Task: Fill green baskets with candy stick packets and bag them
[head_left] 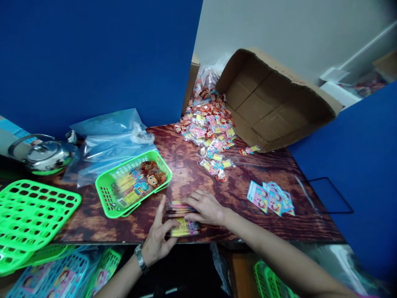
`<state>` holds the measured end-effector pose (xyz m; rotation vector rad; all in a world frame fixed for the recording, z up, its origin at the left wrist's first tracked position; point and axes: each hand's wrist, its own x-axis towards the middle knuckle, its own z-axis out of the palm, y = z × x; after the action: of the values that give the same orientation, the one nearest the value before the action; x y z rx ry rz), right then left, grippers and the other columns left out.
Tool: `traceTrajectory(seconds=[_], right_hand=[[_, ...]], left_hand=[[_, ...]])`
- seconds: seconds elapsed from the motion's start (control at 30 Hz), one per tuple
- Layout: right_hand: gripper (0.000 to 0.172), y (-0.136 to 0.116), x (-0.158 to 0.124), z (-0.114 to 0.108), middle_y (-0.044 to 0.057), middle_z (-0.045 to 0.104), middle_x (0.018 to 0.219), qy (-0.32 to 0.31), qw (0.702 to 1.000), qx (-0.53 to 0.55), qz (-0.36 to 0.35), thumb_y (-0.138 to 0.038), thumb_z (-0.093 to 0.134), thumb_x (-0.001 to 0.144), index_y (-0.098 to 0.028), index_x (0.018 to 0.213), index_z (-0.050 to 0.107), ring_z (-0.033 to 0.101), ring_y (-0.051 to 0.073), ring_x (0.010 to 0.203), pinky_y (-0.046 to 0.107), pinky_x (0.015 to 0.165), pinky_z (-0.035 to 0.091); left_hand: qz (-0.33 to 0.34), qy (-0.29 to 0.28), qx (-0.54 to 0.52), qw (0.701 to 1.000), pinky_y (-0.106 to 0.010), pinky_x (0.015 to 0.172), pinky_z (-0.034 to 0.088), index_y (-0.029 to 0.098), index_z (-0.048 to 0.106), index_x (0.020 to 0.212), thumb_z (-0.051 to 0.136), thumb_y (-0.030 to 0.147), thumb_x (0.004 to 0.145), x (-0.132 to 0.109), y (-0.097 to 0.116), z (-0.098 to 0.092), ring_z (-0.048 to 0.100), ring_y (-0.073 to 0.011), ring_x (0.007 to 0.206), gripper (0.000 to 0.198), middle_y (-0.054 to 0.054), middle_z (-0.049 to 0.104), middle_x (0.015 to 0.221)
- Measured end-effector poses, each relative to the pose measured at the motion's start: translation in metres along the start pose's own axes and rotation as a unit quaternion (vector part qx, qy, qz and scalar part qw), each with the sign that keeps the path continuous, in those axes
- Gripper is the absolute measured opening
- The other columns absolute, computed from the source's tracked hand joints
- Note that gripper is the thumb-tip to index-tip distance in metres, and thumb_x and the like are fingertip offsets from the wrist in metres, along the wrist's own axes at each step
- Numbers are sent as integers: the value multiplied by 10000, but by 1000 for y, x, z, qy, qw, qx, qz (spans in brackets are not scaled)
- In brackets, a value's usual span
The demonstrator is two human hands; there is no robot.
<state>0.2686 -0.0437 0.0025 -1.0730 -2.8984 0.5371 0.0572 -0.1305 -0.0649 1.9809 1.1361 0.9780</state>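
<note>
Near the front edge of the table, my two hands are around a small stack of clear packets (pixel 182 227) with yellow and pink contents. My left hand (pixel 159 239) grips the stack's left side, its thumb across the packets and its index finger stretched out along the end. My right hand (pixel 206 208) lies over the right side with its fingers bent onto the packets, hiding part of them. Just left of them is a green plastic basket (pixel 108 203) holding similar packets with cartoon-doll tops.
A heap of small packets (pixel 211 124) spills from beside an open cardboard box (pixel 263 103). Printed cards (pixel 271 198) lie at right. Plastic bags (pixel 105 138), a metal kettle (pixel 46 155) and green perforated baskets (pixel 34 215) are at left. Blue panels (pixel 93 58) stand behind.
</note>
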Motion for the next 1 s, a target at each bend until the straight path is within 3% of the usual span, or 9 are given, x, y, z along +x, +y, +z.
traceTrajectory(seconds=[0.17,0.57,0.8,1.0], right_hand=[[450,4,2,14,89,618,946,73,996,27,-32,-541,447,882,-174,1098,592,540,189,849,302,745,448],[433,4,15,18,84,624,846,215,964,156,-25,-454,287,957,-157,984,600,538,172,756,310,711,444],[419,9,7,1,93,643,917,173,968,183,9,-432,277,963,-166,1015,596,567,183,863,321,785,449],[357,15,-2,-8,83,653,988,67,987,144,8,-385,333,960,-178,1063,606,569,179,924,314,836,432]], left_hand=[[-1,-9,11,1000,-493,1078,272,154,611,951,535,55,738,1,3,-3,125,-353,1393,247,-96,-95,1541],[-2,-19,14,1000,-491,1065,281,148,605,977,550,46,710,2,2,-4,128,-363,1389,291,-106,-103,1540],[-4,-15,18,1000,-501,1069,284,153,607,981,556,45,714,3,3,-3,129,-362,1390,294,-99,-98,1541],[-3,-12,28,1000,-472,1074,292,158,604,980,581,54,721,3,3,-4,134,-344,1393,280,-89,-101,1543]])
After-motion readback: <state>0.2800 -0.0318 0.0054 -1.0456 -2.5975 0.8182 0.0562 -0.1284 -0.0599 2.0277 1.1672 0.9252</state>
